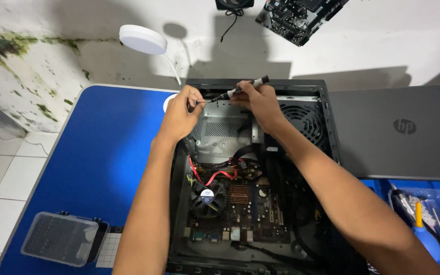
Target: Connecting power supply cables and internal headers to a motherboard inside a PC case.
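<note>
Here right hand [258,102] grips screwdriver [238,90]; left hand [182,109] fingers pinch tip at case [332,127] edge.

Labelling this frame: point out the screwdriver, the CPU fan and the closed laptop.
screwdriver [240,88], head view, on its black handle.
CPU fan [207,197], head view, on its hub.
closed laptop [398,132], head view, on its grey lid.

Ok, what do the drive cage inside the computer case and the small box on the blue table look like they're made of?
The drive cage looks like bare sheet metal: dull grey, flat, with a perforated patch. The small box at the table's near corner seems to be clear plastic, since dark contents show through its see-through lid.
</note>
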